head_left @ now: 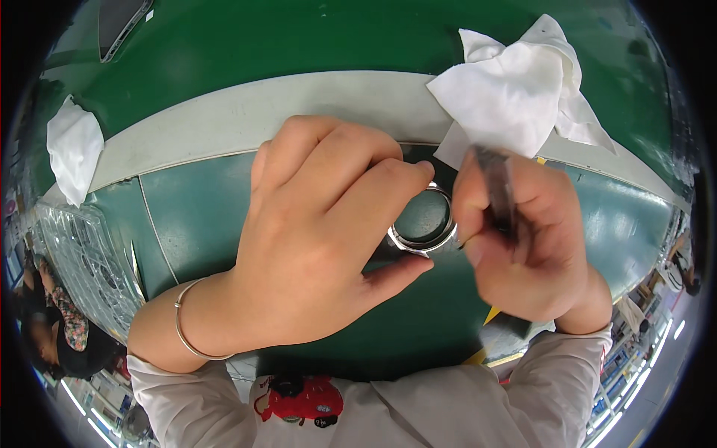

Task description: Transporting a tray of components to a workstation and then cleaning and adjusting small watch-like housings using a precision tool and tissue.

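Note:
My left hand (321,224) grips a round silver watch case (423,246) between thumb and index finger, thumb at the near side and fingertip at the far side. It is an open ring, and the green surface shows through its middle. To its right, my right hand (541,239) is closed around a slim dark tool (496,179) that sticks up past the fingers. The tool is blurred, so its kind is unclear. A thin tip by the right thumb comes close to the ring's right edge; whether it touches cannot be seen.
Beyond my hands, a crumpled white cloth (515,89) lies across a pale curved strip (224,112). Another white cloth (75,145) is at the left, above clear plastic trays (86,257). A dark flat device (119,26) rests at the far left. People are at the left edge.

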Demonstrator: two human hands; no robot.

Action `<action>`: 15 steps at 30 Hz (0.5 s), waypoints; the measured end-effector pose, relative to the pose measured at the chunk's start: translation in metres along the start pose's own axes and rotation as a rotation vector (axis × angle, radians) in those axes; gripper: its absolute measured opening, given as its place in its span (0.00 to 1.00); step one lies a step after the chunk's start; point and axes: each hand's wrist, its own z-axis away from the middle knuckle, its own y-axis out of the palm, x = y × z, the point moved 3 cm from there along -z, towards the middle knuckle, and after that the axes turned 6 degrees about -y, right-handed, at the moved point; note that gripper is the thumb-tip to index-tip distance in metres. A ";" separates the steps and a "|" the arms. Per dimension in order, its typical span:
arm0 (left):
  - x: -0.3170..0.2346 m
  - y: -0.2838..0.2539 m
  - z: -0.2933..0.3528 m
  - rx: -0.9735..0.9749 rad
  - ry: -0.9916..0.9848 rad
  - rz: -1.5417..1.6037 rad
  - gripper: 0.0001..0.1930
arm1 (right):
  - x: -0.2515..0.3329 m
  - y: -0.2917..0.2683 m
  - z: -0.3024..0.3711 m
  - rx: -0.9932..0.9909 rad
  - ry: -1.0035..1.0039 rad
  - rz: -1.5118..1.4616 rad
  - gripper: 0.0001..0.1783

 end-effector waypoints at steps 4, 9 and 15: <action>0.000 0.001 0.002 0.023 0.055 -0.037 0.29 | -0.005 -0.015 -0.002 -0.013 0.019 0.037 0.06; -0.023 0.013 0.018 0.071 0.192 -0.149 0.25 | -0.003 -0.018 -0.005 0.021 0.026 0.022 0.06; -0.028 0.014 0.017 0.125 0.231 -0.125 0.24 | -0.001 -0.014 -0.010 0.014 -0.076 0.193 0.10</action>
